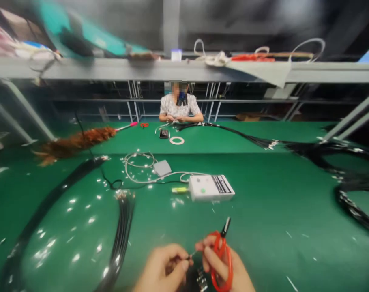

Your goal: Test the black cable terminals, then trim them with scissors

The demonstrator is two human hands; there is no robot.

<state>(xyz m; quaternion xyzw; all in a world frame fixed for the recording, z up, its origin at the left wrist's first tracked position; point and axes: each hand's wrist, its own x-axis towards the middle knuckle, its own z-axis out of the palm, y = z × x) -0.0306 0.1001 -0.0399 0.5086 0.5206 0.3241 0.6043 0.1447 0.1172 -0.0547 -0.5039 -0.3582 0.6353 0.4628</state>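
Observation:
My left hand (168, 267) is closed in a pinch on the end of a thin dark cable (189, 258). Red-handled scissors (221, 255) sit in my right hand (222, 269), which is closed around the handles with the dark blades pointing up and away. The right fingertips come close to the cable end, where a fine light strand shows; whether they grip it I cannot tell. Below the hands lie small shiny pieces (202, 280), partly hidden. A bundle of black cables (123, 227) rests on the green table left of my left hand.
Beyond my hands stands a white box (210, 187) with a yellow-green plug (180, 190), wired near a grey pedal (162, 168). Thick black cable bundles lie at left (47, 207) and right (351, 202). A brown duster (81, 142) and a seated co-worker (180, 106) are farther back.

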